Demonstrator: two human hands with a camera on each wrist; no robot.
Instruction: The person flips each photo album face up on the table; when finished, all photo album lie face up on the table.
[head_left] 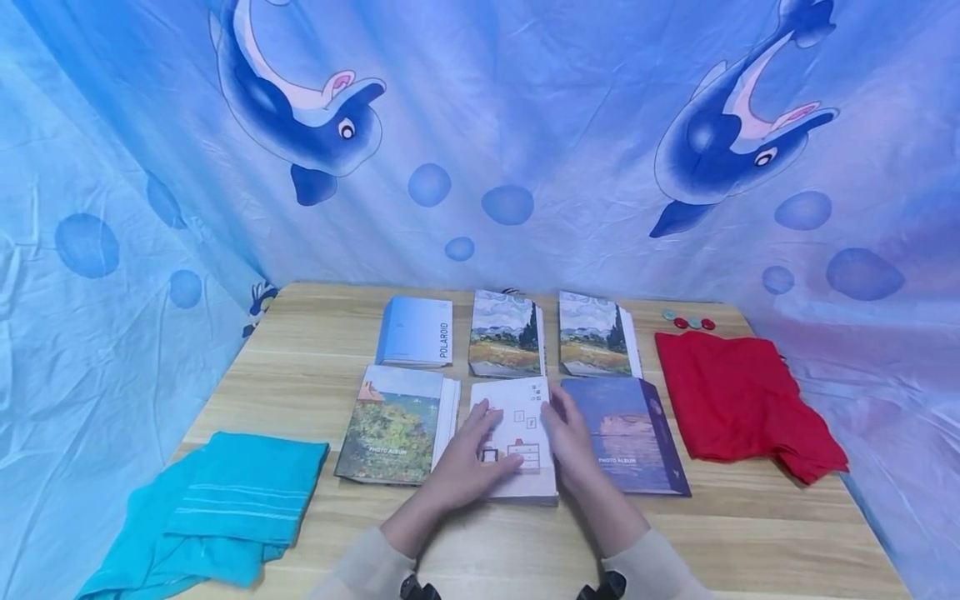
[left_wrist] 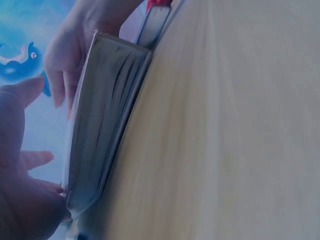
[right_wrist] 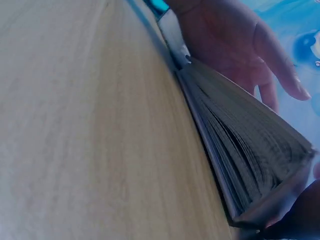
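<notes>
A thick white photo album [head_left: 519,433] with line drawings of furniture and frames lies in the middle of the table's front row. My left hand [head_left: 463,468] rests along its left side, thumb and fingers spread over the cover. Along the right edge, my right hand [head_left: 573,440] touches the album with its fingers extended. The left wrist view shows the page block [left_wrist: 107,120] end-on, with the left fingers beside it. From the right wrist, the fanned pages [right_wrist: 240,135] appear between the covers, and the left hand [right_wrist: 225,40] stands beyond them.
Flanking it are a garden-cover album [head_left: 393,425] and a purple album [head_left: 626,433]. Behind stand a blue Polaroid album [head_left: 416,329] and two landscape-cover albums [head_left: 506,333]. A turquoise cloth [head_left: 232,492] lies left, a red cloth [head_left: 738,400] right, with several small buttons [head_left: 680,322] behind it.
</notes>
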